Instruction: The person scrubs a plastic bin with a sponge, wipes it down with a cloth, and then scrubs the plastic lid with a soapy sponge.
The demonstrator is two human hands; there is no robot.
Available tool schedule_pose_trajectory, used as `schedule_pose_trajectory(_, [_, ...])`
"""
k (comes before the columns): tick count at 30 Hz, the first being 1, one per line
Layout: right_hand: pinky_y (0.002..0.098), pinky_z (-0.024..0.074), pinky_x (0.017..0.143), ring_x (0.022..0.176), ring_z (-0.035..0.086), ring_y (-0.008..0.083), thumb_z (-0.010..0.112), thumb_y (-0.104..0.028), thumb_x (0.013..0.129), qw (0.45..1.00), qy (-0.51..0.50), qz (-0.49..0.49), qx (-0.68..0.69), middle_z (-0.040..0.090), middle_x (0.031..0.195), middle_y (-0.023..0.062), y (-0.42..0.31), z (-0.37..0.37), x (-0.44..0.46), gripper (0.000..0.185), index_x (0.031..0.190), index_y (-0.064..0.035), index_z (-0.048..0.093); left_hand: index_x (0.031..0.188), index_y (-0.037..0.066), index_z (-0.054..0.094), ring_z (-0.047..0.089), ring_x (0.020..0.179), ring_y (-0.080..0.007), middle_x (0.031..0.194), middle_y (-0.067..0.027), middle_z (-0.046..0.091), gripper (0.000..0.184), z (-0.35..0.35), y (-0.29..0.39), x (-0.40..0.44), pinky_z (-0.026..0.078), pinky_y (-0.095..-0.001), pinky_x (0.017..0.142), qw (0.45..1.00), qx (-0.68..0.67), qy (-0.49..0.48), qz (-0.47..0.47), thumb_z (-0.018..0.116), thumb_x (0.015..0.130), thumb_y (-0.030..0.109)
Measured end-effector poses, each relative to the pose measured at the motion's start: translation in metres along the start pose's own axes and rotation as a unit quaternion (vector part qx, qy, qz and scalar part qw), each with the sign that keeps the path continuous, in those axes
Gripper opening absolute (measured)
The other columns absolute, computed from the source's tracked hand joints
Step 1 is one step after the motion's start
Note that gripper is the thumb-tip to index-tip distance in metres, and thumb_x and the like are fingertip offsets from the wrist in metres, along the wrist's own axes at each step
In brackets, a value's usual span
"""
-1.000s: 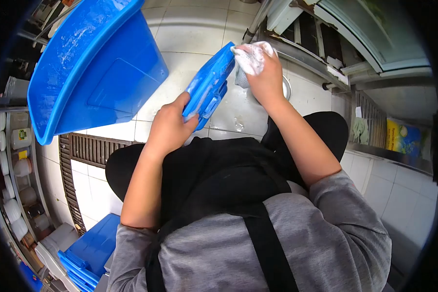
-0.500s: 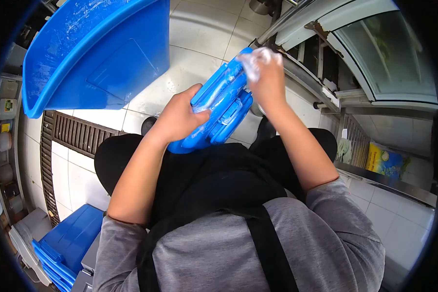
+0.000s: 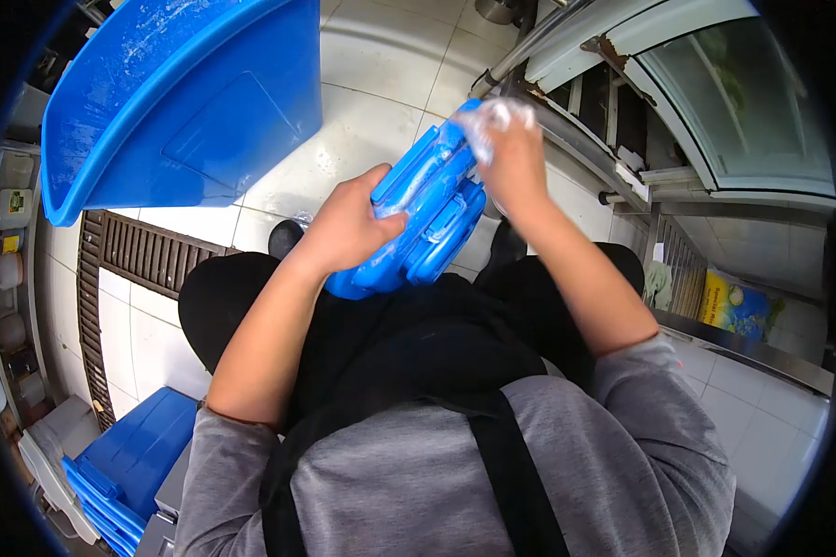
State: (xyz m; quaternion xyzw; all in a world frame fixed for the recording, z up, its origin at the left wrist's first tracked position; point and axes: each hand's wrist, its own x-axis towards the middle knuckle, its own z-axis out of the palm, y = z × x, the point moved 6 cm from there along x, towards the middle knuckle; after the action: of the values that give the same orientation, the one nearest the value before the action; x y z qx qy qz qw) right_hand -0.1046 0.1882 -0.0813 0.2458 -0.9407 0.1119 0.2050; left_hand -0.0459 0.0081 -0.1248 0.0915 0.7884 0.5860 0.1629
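A blue plastic lid (image 3: 427, 200) with raised ridges and a latch-like part is tilted above my lap, streaked with white suds. My left hand (image 3: 351, 223) grips its near left edge, thumb over the top and fingers out of sight behind. At the lid's far end, my right hand (image 3: 518, 162) is closed, somewhat smeared by motion, pressing a foamy white cloth or scrubber (image 3: 479, 130) against the blue edge. Foam hides exactly what that piece is.
A large blue bin (image 3: 241, 130), wet with suds, stands at upper left. Blue lids (image 3: 139, 446) are stacked at lower left. A floor drain grate (image 3: 149, 251) runs on the left. On the right are a glass-fronted cabinet (image 3: 743, 102) and a metal shelf holding a yellow-blue bag (image 3: 736, 304).
The lid has shifted and turned slightly in my left hand. Suds along its ridge look more smeared. My right hand stays near the far end with the foamy piece.
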Motion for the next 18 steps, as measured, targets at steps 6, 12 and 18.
schedule_pose_trajectory(6, [0.0425,0.0469,0.081,0.093,0.055,0.0306,0.065,0.0,0.073,0.999,0.022,0.024,-0.034,0.062,0.097,0.0044,0.023,-0.003,0.007,0.038,0.103,-0.0228,0.073,0.113,-0.001,0.057,0.064,0.088,-0.0205,0.095,-0.0153,0.067,0.035,0.001,0.006,-0.002,0.049,-0.033,0.082,0.999,0.033,-0.027,-0.03,0.067,0.08,0.009])
schedule_pose_trajectory(12, [0.0438,0.047,0.08,0.094,0.055,0.0325,0.063,-0.004,0.075,1.0,0.006,-0.01,0.009,0.062,0.098,0.0065,0.005,-0.001,-0.004,0.035,0.103,-0.0216,0.073,0.107,-0.001,0.057,0.065,0.08,-0.0345,0.087,-0.0223,0.065,0.034,0.002,0.002,-0.001,0.05,-0.0387,0.074,1.0,0.022,-0.005,0.004,0.064,0.078,0.014])
schedule_pose_trajectory(18, [0.0451,0.047,0.079,0.095,0.055,0.0331,0.063,-0.006,0.077,0.999,-0.008,-0.027,0.038,0.061,0.101,0.0069,-0.014,0.0,-0.022,0.032,0.103,-0.0215,0.072,0.11,-0.001,0.057,0.065,0.08,-0.029,0.089,-0.0201,0.066,0.035,0.0,0.005,-0.003,0.05,-0.0363,0.076,0.999,0.039,-0.013,-0.008,0.065,0.079,0.012])
